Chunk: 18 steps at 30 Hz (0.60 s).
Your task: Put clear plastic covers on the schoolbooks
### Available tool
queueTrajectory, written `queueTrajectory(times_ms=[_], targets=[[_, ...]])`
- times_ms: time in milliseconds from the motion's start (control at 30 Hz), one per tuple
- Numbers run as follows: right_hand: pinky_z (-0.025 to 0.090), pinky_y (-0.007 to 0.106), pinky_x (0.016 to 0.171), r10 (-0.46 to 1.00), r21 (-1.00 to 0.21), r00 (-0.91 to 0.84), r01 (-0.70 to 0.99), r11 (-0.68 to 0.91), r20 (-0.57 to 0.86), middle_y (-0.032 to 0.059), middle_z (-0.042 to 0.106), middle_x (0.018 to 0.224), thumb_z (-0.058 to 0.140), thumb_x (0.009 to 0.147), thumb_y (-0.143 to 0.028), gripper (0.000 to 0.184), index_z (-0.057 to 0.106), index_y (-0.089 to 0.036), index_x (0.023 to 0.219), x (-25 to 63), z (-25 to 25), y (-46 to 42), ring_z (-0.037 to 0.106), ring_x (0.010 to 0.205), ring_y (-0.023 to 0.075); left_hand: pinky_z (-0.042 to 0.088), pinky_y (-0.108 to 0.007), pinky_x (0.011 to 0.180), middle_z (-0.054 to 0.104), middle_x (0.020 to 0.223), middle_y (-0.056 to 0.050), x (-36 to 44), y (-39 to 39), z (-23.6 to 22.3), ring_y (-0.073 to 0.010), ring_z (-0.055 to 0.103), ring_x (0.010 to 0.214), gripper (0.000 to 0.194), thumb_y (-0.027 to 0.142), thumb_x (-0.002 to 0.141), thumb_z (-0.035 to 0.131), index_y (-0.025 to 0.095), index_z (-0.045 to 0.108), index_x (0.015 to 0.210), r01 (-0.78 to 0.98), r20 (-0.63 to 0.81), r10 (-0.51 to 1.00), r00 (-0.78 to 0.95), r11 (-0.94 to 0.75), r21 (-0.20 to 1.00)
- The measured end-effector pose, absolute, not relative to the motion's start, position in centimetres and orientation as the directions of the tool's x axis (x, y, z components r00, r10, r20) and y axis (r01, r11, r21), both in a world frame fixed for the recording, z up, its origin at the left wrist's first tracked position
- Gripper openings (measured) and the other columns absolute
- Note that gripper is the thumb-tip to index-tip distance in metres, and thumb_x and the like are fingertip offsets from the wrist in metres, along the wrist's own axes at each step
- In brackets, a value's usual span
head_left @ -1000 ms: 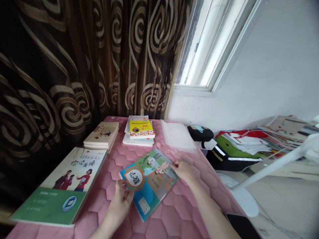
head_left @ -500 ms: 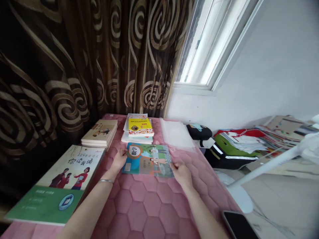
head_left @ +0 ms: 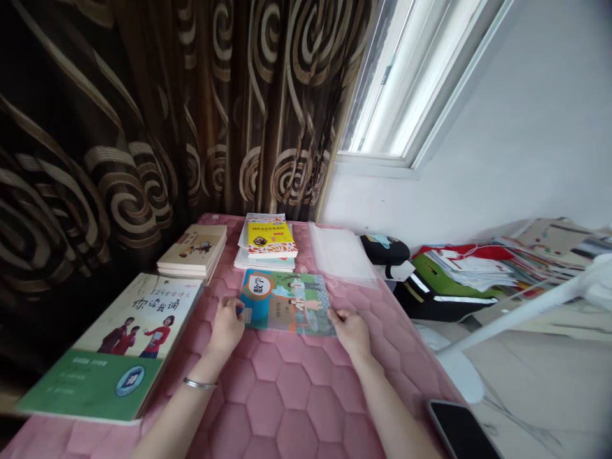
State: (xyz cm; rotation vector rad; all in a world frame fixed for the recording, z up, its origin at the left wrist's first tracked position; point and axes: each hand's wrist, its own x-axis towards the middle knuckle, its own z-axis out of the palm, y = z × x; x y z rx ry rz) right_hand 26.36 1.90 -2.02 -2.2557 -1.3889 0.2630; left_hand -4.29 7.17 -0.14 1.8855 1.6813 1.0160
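Observation:
A maths textbook (head_left: 287, 305) with a blue and green illustrated cover lies flat on the pink quilted surface, a clear film showing at its right edge. At its lower left edge is my left hand (head_left: 228, 324), fingers curled and pinched on the border; a silver bangle circles that wrist. My right hand (head_left: 351, 331) pinches the book's right edge between thumb and fingers. Just beyond the textbook sits a small stack of books with a yellow-covered book (head_left: 271, 238) on top. Clear plastic covers (head_left: 342, 255) lie to the right of that stack.
To the left are a large green and white book (head_left: 119, 344) and a stack of tan books (head_left: 194, 248). A phone (head_left: 461, 430) rests at the near right edge. Beyond the pink table's (head_left: 282, 408) right side stand a white fan-like stand (head_left: 511, 319) and piled papers (head_left: 473, 268).
My left hand has slid down the textbook's left edge, from near the upper part to the lower corner. My right hand stays at the right edge. The view has shifted slightly.

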Motion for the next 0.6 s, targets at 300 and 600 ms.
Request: queueTrajectory(times_ms=[300, 600], targets=[[0.04, 0.029, 0.07, 0.862, -0.408, 0.46, 0.843, -0.35, 0.211, 0.0076, 0.072, 0.091, 0.052, 0.091, -0.034, 0.022, 0.069, -0.02, 0.091, 25.5, -1.2, 1.4, 0.065, 0.09, 0.024, 0.035, -0.046, 0.096, 0.066, 0.112, -0.006, 0.0, 2.8, 0.7, -0.0256, 0.055, 0.108, 0.029, 0.014, 0.089, 0.047, 0.025, 0.068, 0.105, 0.727, 0.25, 0.844, 0.474, -0.536, 0.429], [0.035, 0.035, 0.079, 0.941, -0.296, -0.113, 0.931, 0.212, 0.318, 0.0036, 0.067, 0.104, 0.065, 0.086, -0.039, 0.013, 0.07, -0.027, 0.088, 17.2, 0.7, -0.1, 0.053, 0.101, 0.0247, 0.034, -0.044, 0.092, 0.066, 0.11, -0.005, 0.3, 3.1, 0.0, -0.0244, 0.055, 0.106, 0.026, 0.015, 0.088, 0.053, 0.026, 0.07, 0.106, 0.747, 0.261, 0.835, 0.484, -0.55, 0.374]])
